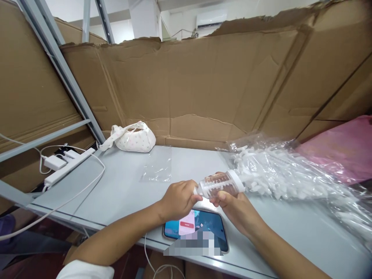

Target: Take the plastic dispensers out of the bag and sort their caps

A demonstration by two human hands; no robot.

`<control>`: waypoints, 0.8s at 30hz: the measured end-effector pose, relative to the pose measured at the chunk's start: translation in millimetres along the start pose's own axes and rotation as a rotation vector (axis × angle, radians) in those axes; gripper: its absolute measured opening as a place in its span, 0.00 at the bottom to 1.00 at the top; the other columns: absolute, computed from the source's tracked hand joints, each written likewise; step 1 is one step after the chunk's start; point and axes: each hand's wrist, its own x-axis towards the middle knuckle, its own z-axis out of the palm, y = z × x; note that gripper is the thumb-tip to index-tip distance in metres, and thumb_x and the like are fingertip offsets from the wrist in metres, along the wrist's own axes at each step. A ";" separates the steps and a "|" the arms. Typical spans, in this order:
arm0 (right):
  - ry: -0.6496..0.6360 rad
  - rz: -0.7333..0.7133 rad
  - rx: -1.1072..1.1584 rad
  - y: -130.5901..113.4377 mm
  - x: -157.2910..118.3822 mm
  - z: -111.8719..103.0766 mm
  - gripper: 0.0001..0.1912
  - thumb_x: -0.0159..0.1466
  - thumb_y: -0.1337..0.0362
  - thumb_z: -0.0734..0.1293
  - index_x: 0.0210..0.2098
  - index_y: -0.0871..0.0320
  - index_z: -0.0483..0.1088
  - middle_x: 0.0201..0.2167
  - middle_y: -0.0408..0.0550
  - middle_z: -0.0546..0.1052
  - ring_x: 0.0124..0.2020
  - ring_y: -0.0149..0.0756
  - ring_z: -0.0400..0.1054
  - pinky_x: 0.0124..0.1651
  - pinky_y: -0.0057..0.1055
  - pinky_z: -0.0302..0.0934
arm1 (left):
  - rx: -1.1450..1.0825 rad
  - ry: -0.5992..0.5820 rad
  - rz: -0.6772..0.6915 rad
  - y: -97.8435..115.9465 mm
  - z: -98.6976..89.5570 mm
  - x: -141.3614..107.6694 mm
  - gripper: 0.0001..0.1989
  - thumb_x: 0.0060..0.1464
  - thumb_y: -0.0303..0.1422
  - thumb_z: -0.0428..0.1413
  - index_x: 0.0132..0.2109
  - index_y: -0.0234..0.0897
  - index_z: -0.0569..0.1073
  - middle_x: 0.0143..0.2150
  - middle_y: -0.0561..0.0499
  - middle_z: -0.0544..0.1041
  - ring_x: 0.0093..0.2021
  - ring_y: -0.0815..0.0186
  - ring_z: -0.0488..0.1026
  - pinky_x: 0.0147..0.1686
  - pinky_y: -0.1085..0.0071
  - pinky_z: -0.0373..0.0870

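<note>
Above the tabletop I hold a clear plastic bottle [218, 185] on its side, with white measuring marks along its wall. Its wide white end [236, 181] points right, and its narrow end points left. My left hand [180, 197] is closed around the narrow end, so the part inside the fingers is hidden. Wrapped about the bottle's body from below and behind, my right hand [232, 205] grips it near the wide end. Just beneath both hands lies a phone [213, 224] with its screen lit, partly covered by a blurred patch.
A clear bag of white plastic parts [270, 170] fills the table's right side, beside a pink bag [334, 147]. Farther back lie a flat clear bag [158, 164] and a white pouch [136, 139]. A power strip [69, 168] with cables is at left. Cardboard [188, 85] walls the back.
</note>
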 end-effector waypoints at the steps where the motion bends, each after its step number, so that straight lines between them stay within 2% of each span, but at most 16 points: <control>1: -0.012 -0.003 -0.008 -0.9 -0.2 -0.7 0.20 0.48 0.59 0.76 0.40 0.53 0.72 0.31 0.43 0.74 0.26 0.29 0.65 0.27 0.26 0.60 | -0.089 -0.045 -0.049 2.2 -0.3 -0.6 0.25 0.62 0.48 0.31 0.34 0.36 0.62 0.27 0.50 0.69 0.25 0.67 0.64 0.26 0.71 0.59; 6: -0.073 -0.021 -0.039 -4.2 -0.7 -7.3 0.23 0.47 0.59 0.77 0.42 0.47 0.72 0.37 0.43 0.75 0.27 0.30 0.65 0.25 0.25 0.59 | -0.694 -0.242 -0.274 13.1 -4.4 1.4 0.26 0.57 0.56 0.37 0.28 0.37 0.57 0.24 0.55 0.59 0.24 0.70 0.56 0.25 0.73 0.54; 9: -0.122 -0.059 -0.055 -5.1 -0.7 -13.9 0.24 0.47 0.58 0.76 0.44 0.46 0.71 0.41 0.44 0.75 0.33 0.34 0.68 0.29 0.28 0.62 | -1.159 -0.464 -0.370 15.1 -7.7 5.0 0.28 0.54 0.60 0.37 0.25 0.39 0.52 0.19 0.60 0.49 0.20 0.73 0.47 0.20 0.74 0.48; 11: -0.156 -0.102 -0.096 -5.4 -0.6 -17.8 0.25 0.48 0.58 0.76 0.45 0.46 0.70 0.43 0.45 0.75 0.34 0.36 0.68 0.30 0.30 0.62 | -1.289 -0.582 -0.386 13.9 -10.5 7.2 0.28 0.53 0.61 0.35 0.25 0.40 0.50 0.18 0.61 0.45 0.18 0.74 0.43 0.19 0.74 0.45; 12: -0.158 -0.125 -0.123 -5.2 -0.3 -19.0 0.24 0.49 0.58 0.76 0.45 0.46 0.70 0.44 0.46 0.74 0.35 0.37 0.68 0.31 0.31 0.63 | -1.255 -0.569 -0.381 12.8 -11.9 8.1 0.28 0.54 0.60 0.35 0.25 0.39 0.52 0.18 0.61 0.47 0.18 0.74 0.45 0.19 0.74 0.46; 14: -0.125 -0.152 -0.171 -4.4 0.8 -19.4 0.23 0.50 0.60 0.75 0.45 0.47 0.69 0.45 0.46 0.74 0.35 0.37 0.68 0.32 0.32 0.63 | -1.002 -0.379 -0.370 9.4 -14.2 9.2 0.26 0.58 0.55 0.36 0.30 0.37 0.59 0.21 0.57 0.57 0.21 0.72 0.54 0.23 0.73 0.53; 16: -0.074 -0.144 -0.199 -2.8 2.2 -16.7 0.22 0.51 0.61 0.75 0.44 0.48 0.69 0.44 0.45 0.73 0.33 0.35 0.68 0.34 0.33 0.64 | -0.598 -0.135 -0.315 4.3 -14.6 9.4 0.22 0.60 0.50 0.40 0.38 0.36 0.63 0.28 0.53 0.65 0.27 0.70 0.61 0.29 0.72 0.58; 18: -0.031 -0.120 -0.196 -1.2 3.2 -11.8 0.21 0.52 0.62 0.75 0.43 0.48 0.68 0.39 0.44 0.74 0.31 0.34 0.69 0.34 0.33 0.64 | -0.205 0.015 -0.186 -1.7 -12.7 8.9 0.17 0.60 0.47 0.45 0.42 0.36 0.65 0.32 0.51 0.69 0.30 0.68 0.64 0.32 0.70 0.60; 21: 0.021 -0.079 -0.131 0.2 3.1 -4.5 0.21 0.50 0.61 0.75 0.42 0.50 0.67 0.34 0.42 0.75 0.28 0.33 0.69 0.31 0.31 0.64 | 0.179 0.097 0.039 -7.7 -7.9 7.5 0.15 0.61 0.43 0.45 0.40 0.35 0.67 0.32 0.49 0.72 0.31 0.65 0.66 0.31 0.69 0.60; 24: 0.050 -0.027 -0.066 0.0 1.8 -1.1 0.21 0.50 0.59 0.75 0.40 0.53 0.67 0.33 0.43 0.76 0.24 0.31 0.68 0.25 0.29 0.62 | 0.286 0.086 0.116 -5.5 -6.0 5.5 0.20 0.62 0.44 0.41 0.38 0.34 0.69 0.29 0.48 0.72 0.29 0.64 0.65 0.28 0.69 0.58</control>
